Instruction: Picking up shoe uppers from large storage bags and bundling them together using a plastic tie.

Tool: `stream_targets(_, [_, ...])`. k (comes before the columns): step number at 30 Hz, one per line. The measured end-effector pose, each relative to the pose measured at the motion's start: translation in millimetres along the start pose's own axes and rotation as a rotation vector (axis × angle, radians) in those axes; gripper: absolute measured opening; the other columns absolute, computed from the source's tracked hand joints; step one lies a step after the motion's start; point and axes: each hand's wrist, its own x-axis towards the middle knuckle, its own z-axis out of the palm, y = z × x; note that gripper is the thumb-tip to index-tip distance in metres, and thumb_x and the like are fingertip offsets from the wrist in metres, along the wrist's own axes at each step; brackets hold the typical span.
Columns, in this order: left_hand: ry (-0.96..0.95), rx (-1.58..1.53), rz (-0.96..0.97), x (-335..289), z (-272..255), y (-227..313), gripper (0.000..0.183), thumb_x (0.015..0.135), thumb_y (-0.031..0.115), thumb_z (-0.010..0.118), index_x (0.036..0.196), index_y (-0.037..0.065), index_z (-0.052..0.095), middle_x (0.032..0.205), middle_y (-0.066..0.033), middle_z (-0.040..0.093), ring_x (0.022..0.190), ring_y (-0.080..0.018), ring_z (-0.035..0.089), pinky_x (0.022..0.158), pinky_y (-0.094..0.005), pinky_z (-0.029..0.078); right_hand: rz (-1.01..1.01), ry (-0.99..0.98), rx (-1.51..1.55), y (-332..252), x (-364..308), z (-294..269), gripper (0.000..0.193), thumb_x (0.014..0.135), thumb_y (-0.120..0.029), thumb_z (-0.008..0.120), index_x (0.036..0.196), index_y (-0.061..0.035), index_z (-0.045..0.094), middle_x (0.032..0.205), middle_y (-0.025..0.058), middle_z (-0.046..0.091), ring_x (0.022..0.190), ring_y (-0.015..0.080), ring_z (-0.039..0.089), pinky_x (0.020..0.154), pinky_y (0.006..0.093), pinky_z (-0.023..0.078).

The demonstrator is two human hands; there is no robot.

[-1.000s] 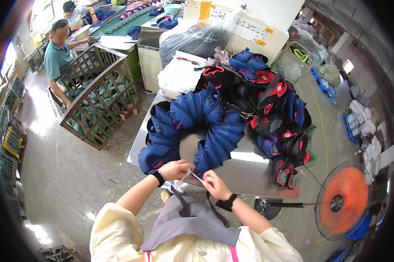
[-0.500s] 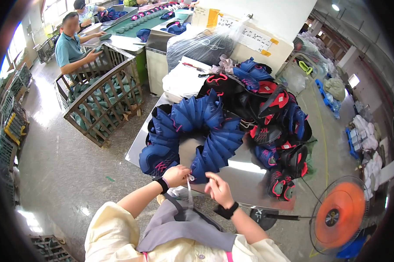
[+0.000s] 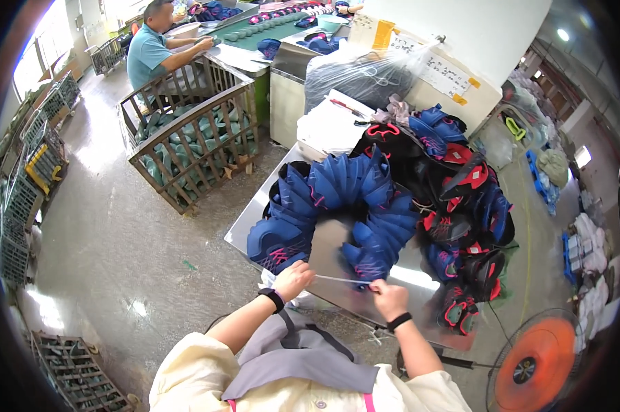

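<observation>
A thin white cord (image 3: pixel 339 279) stretches taut between my hands at the near edge of the metal table (image 3: pixel 333 240). My left hand (image 3: pixel 293 279) is closed with one end of it at the fingers. My right hand (image 3: pixel 390 300) grips the other end in a fist. Just beyond my hands, many nested blue shoe uppers (image 3: pixel 337 180) with pink lacing form a curved row, open toward me. One end of the row, a blue upper (image 3: pixel 277 242), lies by my left hand. The other end, another blue upper (image 3: pixel 366 259), sits right behind the cord.
Black-and-red shoe uppers (image 3: pixel 464 178) pile up on the table's right side. White papers (image 3: pixel 330 127) lie at its back. An orange fan (image 3: pixel 538 364) stands at the lower right. Past the table is a slatted crate (image 3: pixel 193 151) of grey-green shoe-shaped pieces, with a person (image 3: pixel 152 55) beside it.
My right hand was loose and apart from the cord; now it grips the cord, pulled out to the right. The cord hung down from my left hand before. The whole view has shifted.
</observation>
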Motion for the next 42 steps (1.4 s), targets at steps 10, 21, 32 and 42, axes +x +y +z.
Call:
stream_targets(10, [-0.017, -0.043, 0.044, 31.8, 28.5, 30.3, 0.008, 0.075, 0.013, 0.057, 0.077, 0.006, 0.06, 0.075, -0.0071, 0.053, 0.078, -0.0255, 0.051, 0.071, -0.0351, 0.043, 0.66, 0.279, 0.97, 68.5, -40.2, 1.1, 0.022, 0.087, -0.022, 0.051, 0.078, -0.0038, 0.058, 0.069, 0.0026, 0.058, 0.054, 0.0091, 0.052, 0.046, 0.0207, 0.037])
stream_targets(21, [-0.066, -0.064, 0.112, 65.5, 46.8, 65.3, 0.011, 0.075, 0.016, 0.057, 0.072, 0.006, 0.055, 0.073, -0.0069, 0.052, 0.081, -0.0252, 0.05, 0.072, -0.0351, 0.041, 0.827, 0.188, 1.685, 52.1, -26.5, -16.7, 0.023, 0.089, -0.024, 0.046, 0.072, -0.0092, 0.051, 0.087, 0.0126, 0.062, 0.063, 0.0118, 0.053, 0.043, 0.0219, 0.034])
stream_targets(32, [-0.208, 0.116, 0.312, 100.9, 65.9, 126.2, 0.067, 0.067, 0.025, 0.064, 0.127, 0.011, 0.038, 0.134, -0.0063, 0.032, 0.114, -0.0203, 0.038, 0.082, -0.0328, 0.038, 0.896, 0.291, 1.657, 48.0, -53.5, -14.1, 0.021, 0.089, -0.025, 0.047, 0.076, -0.0083, 0.051, 0.074, 0.0069, 0.059, 0.057, 0.0108, 0.052, 0.039, 0.0199, 0.033])
stream_targets(42, [-0.191, 0.172, 0.24, 128.0, 92.1, 129.7, 0.065, 0.069, 0.019, 0.062, 0.128, 0.028, 0.037, 0.135, -0.0053, 0.029, 0.116, -0.0268, 0.035, 0.077, -0.0371, 0.043, 0.897, 0.224, 1.468, 21.4, -63.8, -21.2, 0.029, 0.089, -0.028, 0.046, 0.071, -0.0062, 0.055, 0.064, 0.0052, 0.056, 0.053, 0.0093, 0.05, 0.039, 0.0197, 0.031])
